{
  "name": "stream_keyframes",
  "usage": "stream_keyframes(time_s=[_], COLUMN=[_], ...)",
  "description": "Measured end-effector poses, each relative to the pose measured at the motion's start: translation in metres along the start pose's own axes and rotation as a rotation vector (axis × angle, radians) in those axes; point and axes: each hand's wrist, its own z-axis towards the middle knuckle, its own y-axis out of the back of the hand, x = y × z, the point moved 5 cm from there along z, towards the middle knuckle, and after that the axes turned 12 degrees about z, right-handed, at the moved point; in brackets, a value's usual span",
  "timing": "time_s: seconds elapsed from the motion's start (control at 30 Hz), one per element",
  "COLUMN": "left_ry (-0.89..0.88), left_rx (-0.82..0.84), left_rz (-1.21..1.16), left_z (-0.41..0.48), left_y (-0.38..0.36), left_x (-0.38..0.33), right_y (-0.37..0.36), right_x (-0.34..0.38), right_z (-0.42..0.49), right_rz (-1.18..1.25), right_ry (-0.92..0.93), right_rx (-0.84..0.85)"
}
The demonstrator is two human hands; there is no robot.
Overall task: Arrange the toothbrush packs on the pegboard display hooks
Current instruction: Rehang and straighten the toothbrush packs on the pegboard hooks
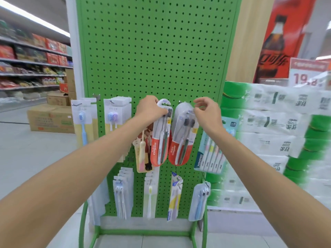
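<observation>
Head view: a green pegboard (152, 51) stands upright, with toothbrush packs hanging in two rows across its lower half. The left hand (150, 109) has its fingers curled round the white hanger top of the left pack (159, 140), a red-and-clear Colgate pack held up at the middle of the board. Just beside it on the right hangs the right pack (180, 140) of the same kind, its top just under a hook (179, 101). The right hand (206, 111) pinches that pack's upper right edge between thumb and forefinger, the other fingers curled above it. A cream-brush pack (143, 153) shows partly behind the left pack. A blue-brush pack (83, 122) hangs at the board's left edge and a multi-pack (211, 154) at its right edge. Wrapped tissue rolls (268, 131) are stacked right of the board, and cardboard boxes (50, 119) sit on the floor to the left.
</observation>
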Motion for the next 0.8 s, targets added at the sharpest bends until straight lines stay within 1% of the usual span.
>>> stream_keyframes(time_s=[0.1, 0.17, 0.33, 0.43, 0.57, 0.7, 0.8], left_ry=[-0.010, 0.009, 0.089, 0.123, 0.123, 0.117, 0.108], left_rx=[-0.016, 0.004, 0.106, 0.149, 0.145, 0.157, 0.171], left_rz=[0.073, 0.080, 0.026, 0.001, 0.033, -0.003, -0.044], left_z=[0.035, 0.060, 0.107, 0.124, 0.135, 0.140, 0.139], left_y=[-0.001, -0.009, -0.038, -0.053, -0.063, -0.067, -0.071], left_x=[-0.009, -0.011, -0.008, -0.005, -0.003, -0.004, -0.005], right_y=[-0.001, -0.005, -0.017, -0.029, -0.048, -0.059, -0.061], right_x=[0.001, -0.005, -0.034, -0.046, -0.051, -0.064, -0.072], right_z=[0.037, 0.062, 0.108, 0.122, 0.128, 0.131, 0.134], right_rz=[-0.039, -0.104, -0.253, -0.291, -0.322, -0.336, -0.302], right_ry=[-0.006, -0.035, -0.150, -0.199, -0.210, -0.257, -0.302], right_rx=[0.015, 0.050, 0.238, 0.352, 0.471, 0.539, 0.546])
